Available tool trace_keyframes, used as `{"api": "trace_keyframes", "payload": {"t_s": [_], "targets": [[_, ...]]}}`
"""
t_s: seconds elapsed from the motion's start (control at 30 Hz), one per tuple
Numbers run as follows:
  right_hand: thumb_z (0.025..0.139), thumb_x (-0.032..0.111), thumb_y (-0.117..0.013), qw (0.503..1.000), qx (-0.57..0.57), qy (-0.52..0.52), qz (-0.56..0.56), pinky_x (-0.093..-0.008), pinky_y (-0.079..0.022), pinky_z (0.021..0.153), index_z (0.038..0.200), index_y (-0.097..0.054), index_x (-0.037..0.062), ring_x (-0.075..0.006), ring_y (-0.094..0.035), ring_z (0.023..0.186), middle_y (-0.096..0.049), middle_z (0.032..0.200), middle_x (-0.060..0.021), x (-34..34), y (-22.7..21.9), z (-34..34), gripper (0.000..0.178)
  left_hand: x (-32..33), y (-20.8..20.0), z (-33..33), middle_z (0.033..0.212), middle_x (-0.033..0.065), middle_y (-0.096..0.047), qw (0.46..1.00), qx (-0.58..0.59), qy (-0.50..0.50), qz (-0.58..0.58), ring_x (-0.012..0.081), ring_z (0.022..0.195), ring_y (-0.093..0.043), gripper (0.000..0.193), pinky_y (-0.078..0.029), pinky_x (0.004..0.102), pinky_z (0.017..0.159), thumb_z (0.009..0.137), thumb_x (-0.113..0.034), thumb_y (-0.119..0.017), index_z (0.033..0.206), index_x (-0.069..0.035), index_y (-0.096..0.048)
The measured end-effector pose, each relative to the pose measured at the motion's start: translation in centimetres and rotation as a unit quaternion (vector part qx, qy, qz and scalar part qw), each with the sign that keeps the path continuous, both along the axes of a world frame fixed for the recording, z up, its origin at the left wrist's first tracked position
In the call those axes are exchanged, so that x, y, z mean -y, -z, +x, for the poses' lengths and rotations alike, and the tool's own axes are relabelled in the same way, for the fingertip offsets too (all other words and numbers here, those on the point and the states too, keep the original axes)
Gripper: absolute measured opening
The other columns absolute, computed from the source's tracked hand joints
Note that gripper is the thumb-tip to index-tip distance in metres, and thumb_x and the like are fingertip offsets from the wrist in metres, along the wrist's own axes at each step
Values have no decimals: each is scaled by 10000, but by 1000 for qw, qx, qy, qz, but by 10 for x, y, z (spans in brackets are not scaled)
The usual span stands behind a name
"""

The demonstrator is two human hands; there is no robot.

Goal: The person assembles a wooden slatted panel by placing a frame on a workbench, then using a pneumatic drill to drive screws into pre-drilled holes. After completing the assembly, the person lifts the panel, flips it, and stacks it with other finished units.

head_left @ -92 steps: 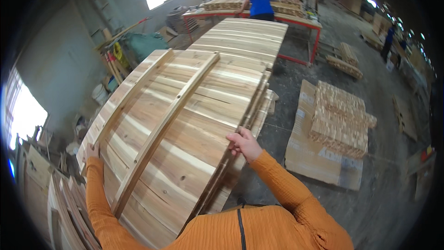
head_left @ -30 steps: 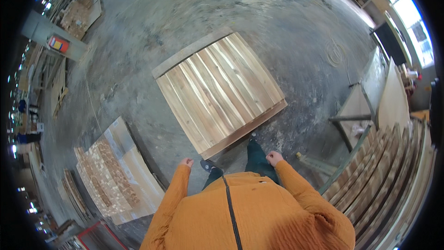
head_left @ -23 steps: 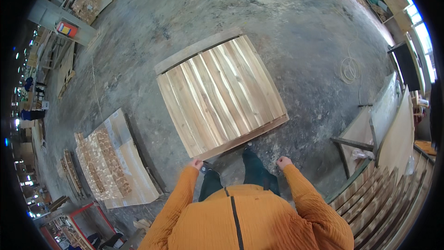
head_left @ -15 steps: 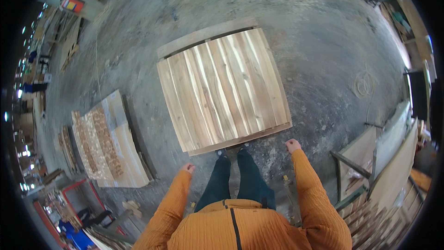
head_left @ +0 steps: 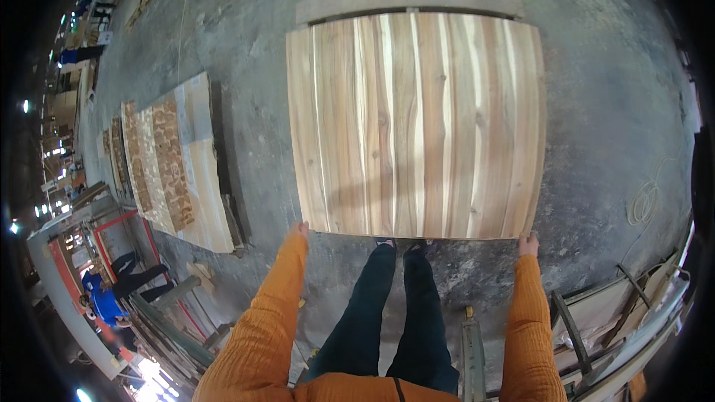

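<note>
A wide wooden panel (head_left: 417, 126) of joined boards, with pale and brown stripes, lies in front of me on top of a low support. My left hand (head_left: 299, 228) is at its near left corner, fingers closed around the edge. At the near right corner, my right hand (head_left: 528, 244) grips the edge in the same way. Fingertips of both hands are partly hidden at the panel. Beyond its far side, a board (head_left: 410, 1) of the support sticks out.
On the left lies a low stack of wood pieces and cardboard (head_left: 179, 171). A coil of cord (head_left: 644, 202) rests on the floor at the right. Boards on a frame (head_left: 603, 313) stand at the lower right. A person in blue (head_left: 108, 298) is at the lower left.
Both hands have moved from beside my legs to the panel's near corners and closed on them. The panel now appears larger, squarer to me and farther right as my view has turned.
</note>
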State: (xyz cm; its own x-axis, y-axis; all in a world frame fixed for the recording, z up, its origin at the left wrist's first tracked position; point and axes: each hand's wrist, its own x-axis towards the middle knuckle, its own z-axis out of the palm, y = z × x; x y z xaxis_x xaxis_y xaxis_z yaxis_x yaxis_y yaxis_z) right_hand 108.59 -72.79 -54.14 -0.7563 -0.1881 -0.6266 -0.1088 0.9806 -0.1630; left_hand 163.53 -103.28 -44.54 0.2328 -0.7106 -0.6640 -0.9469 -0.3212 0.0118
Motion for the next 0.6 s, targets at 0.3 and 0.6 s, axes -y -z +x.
{"api": "trace_keyframes", "payload": {"t_s": [0.3, 0.6], "targets": [[834, 463, -475, 992, 19, 98, -70, -385, -316, 985, 1251, -415, -49, -360, -380, 1198, -368, 1305, -261, 31, 68, -54, 663, 22, 139, 43, 1147, 256, -520, 988, -8, -98, -116, 402, 1060, -495, 576, -407, 441, 877, 891, -489, -355, 1212, -20, -445], [779, 512, -553, 983, 44, 145, -108, -346, -378, 922, 1223, -444, -56, -293, -494, 1080, -497, 1182, -218, -25, 96, -23, 729, 38, 197, 61, 1126, 249, -532, 975, 71, -153, -147, 376, 1027, -525, 671, -425, 414, 842, 863, -554, -373, 1215, 15, -419]]}}
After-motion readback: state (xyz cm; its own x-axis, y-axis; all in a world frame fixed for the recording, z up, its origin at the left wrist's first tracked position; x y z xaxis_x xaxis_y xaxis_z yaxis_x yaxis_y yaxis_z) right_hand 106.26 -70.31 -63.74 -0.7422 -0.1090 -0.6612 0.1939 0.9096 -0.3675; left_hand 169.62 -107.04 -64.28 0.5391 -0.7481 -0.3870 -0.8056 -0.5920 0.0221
